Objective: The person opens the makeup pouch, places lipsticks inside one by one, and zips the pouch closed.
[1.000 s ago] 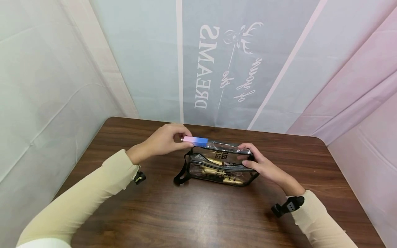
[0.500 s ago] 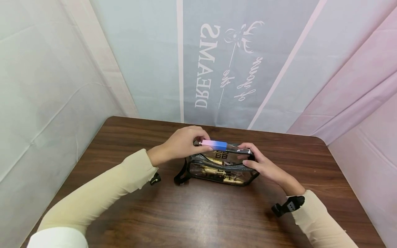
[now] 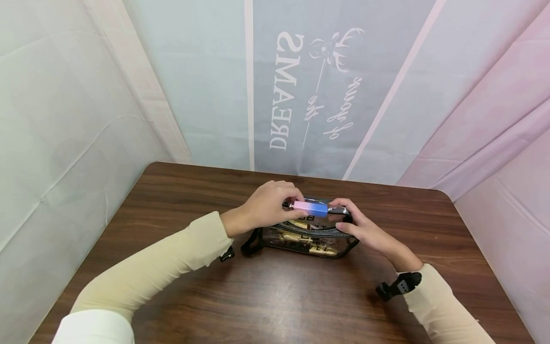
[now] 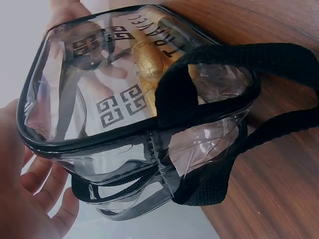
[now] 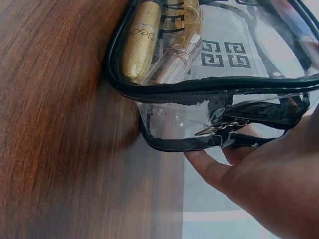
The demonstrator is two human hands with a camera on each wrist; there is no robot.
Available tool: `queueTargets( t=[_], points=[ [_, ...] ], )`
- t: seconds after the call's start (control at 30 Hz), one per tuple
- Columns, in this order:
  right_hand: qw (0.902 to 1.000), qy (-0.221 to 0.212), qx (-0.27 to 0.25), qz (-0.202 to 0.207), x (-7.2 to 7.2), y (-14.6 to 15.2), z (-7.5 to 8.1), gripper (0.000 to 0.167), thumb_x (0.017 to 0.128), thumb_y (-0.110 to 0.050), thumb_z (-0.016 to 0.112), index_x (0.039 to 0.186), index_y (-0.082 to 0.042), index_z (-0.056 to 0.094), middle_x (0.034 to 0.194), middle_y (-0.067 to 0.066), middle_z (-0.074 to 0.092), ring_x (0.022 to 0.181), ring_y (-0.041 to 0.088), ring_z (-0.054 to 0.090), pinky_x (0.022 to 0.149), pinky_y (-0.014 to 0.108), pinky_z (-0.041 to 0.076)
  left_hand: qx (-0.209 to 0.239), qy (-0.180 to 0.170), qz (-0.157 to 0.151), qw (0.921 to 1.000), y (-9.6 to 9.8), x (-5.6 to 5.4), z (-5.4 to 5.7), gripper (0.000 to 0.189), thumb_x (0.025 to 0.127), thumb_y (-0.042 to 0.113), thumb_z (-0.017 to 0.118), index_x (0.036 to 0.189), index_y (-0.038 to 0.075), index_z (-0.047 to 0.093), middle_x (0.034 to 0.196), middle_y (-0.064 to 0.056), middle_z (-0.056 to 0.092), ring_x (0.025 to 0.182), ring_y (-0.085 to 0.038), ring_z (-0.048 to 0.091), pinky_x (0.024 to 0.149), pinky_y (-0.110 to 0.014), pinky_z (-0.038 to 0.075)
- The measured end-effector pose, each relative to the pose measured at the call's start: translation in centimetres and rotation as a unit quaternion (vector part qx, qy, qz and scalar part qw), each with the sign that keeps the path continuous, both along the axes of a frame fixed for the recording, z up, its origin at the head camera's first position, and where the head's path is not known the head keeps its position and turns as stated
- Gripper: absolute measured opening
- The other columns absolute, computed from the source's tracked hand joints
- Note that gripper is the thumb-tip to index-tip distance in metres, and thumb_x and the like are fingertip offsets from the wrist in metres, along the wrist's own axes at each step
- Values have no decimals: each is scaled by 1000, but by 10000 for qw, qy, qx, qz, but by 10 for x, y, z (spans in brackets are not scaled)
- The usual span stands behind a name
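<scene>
A slim box-shaped tube (image 3: 310, 208), fading from pink to blue, is pinched in my left hand (image 3: 272, 204) just over the mouth of a clear toiletry bag (image 3: 320, 233). The bag has black trim and stands on the table with its zip undone. My right hand (image 3: 365, 228) grips the rim at its right end, thumb in front and fingers behind. Through the plastic, several gold tubes (image 5: 142, 45) show low in the bag. In the left wrist view, the left hand (image 4: 25, 199) lies beside the bag's top, and the tube is hidden there.
A black strap (image 4: 249, 55) loops from the bag's left end onto the wooden table (image 3: 275, 296). A metal zip pull (image 5: 219, 128) hangs at the right end. Behind the table's back edge is a printed curtain (image 3: 215, 95).
My left hand has carried the pink-and-blue tube to the right and slightly nearer, from the bag's left end to over its opening. The right hand and bag have stayed put.
</scene>
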State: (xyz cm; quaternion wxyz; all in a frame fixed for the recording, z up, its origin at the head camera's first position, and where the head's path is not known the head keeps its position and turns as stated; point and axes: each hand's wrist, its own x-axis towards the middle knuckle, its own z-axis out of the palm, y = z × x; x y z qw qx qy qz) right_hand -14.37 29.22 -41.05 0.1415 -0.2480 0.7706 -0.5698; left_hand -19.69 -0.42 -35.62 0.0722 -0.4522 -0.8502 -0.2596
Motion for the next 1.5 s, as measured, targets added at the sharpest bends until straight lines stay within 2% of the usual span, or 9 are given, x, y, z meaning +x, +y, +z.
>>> queueTargets(
  t=[0.17,0.37,0.53,0.73,0.93,1.07,1.23,1.4,1.5],
  points=[
    [9999,-105,35,-22,0,1,1,43,106,3,43,146,-3,30,149,28,28,133,40,48,98,22,47,-33,7,16,10000,2,0,-3,21,90,40,79,98,20,76,88,11,65,75,-7,54,75,-30,44],
    [9999,-113,49,10,0,1,0,43,107,0,45,146,-4,30,148,29,31,132,31,50,96,23,48,-189,-197,102,9996,4,2,-4,27,88,43,80,103,20,76,90,10,66,81,-6,57,80,-30,46],
    [9999,-72,86,-18,0,2,1,44,106,1,45,147,-4,30,148,28,32,130,37,49,95,24,49,-273,-356,138,9989,4,2,-3,37,86,47,81,111,19,73,95,7,67,89,-8,61,88,-33,47],
    [9998,-175,123,-44,-1,2,0,44,106,2,44,147,-6,31,149,27,31,131,39,47,96,25,49,-281,-385,100,9988,4,2,-5,36,89,46,79,112,19,73,100,6,67,93,-9,61,88,-33,48],
    [9999,-103,99,-18,-2,2,-1,43,106,1,46,146,-5,31,148,27,32,130,37,49,95,25,50,45,-454,245,9987,-1,3,-10,32,95,42,73,116,18,72,115,5,65,112,-15,56,97,-41,41],
    [9999,-86,78,-28,-3,1,0,44,105,3,46,146,-5,31,148,26,31,130,36,50,94,25,51,122,-547,356,9978,-5,4,-13,37,97,44,69,124,18,68,129,3,62,125,-17,51,102,-44,37],
    [9999,-77,127,-82,-4,0,2,44,104,4,46,145,-4,32,148,26,31,130,38,50,94,25,50,138,-824,341,9959,-13,6,-14,47,97,44,67,134,16,62,141,-1,57,134,-21,47,107,-50,35],
    [9999,-65,131,-43,-5,1,3,43,105,5,45,145,-2,31,152,25,25,131,39,49,96,24,49,142,-1090,190,9938,-20,9,-20,57,98,42,65,146,15,53,151,-5,48,140,-26,41,111,-57,32],
    [9999,-82,139,-38,-6,2,2,43,105,4,45,145,-2,31,153,25,23,132,40,49,96,24,49,340,-1184,0,9924,-22,9,-27,53,100,36,64,146,11,53,152,-7,46,142,-28,38,113,-59,30]
  ],
)
